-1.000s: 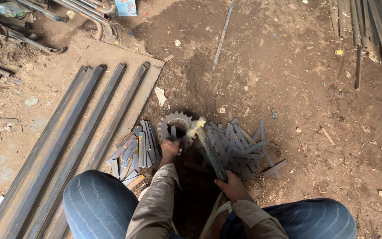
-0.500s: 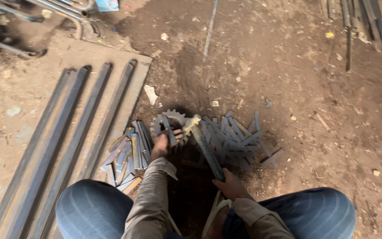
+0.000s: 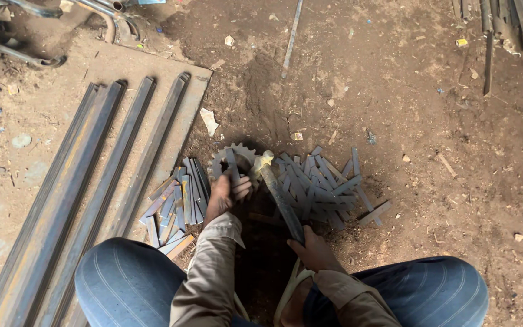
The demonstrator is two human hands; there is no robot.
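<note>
Left hand [image 3: 224, 195] pinches flat strip [image 3: 232, 165] on gear [image 3: 232, 161], on dirt floor. Right hand [image 3: 313, 249] closed on hammer [image 3: 281, 198] handle. Strip likely stiff, light; hold far end.

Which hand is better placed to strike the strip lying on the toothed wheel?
Right. The right hand already grips the hammer, whose head lies beside the toothed wheel. The left hand is busy pressing the small metal strip onto it.
</note>
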